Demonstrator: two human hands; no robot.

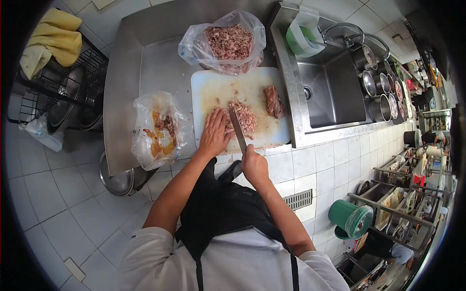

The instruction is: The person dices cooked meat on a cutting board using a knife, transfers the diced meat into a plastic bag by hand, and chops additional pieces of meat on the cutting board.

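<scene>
A white cutting board (272,131) lies on the steel counter. On it is a pile of chopped meat (247,120). My right hand (255,167) is closed around the handle of a knife (238,128), whose blade rests at the left part of the pile. Beside the blade, my left hand (213,133) lies with its fingers stretched out over the board's left side, fingertips against the meat. A larger uncut piece of meat (274,102) sits at the right of the board. Behind the board stands a clear plastic bag (194,43) full of chopped meat (230,41).
Left of the board lies an open plastic bag (145,104) with meat scraps and orange juices. A steel sink (330,92) adjoins on the right, with a green container (301,36) and several metal pots. A black wire rack (29,104) stands left; a green bin (344,213) is on the floor.
</scene>
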